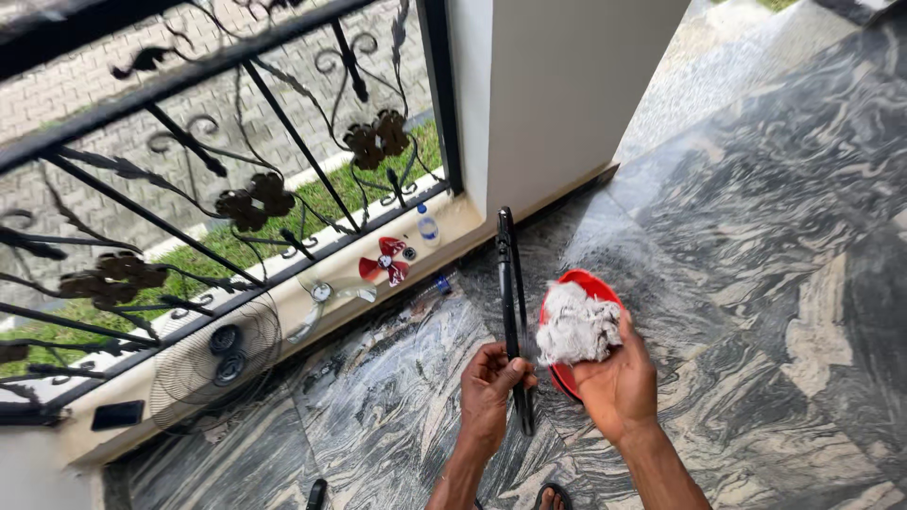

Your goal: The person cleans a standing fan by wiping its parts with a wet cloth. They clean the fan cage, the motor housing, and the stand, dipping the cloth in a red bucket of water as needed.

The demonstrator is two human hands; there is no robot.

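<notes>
My left hand grips a long black bar that runs from my fingers toward the wall, held above the marble floor. My right hand holds a wad of white rag just to the right of the bar. Directly under the rag sits a red bowl, mostly hidden by the rag and my hand.
A black wrought-iron railing stands on a cream ledge at the left. On and by the ledge lie a round wire fan guard, a red fan blade, a clear fan blade and a small plastic bottle. A white pillar rises behind.
</notes>
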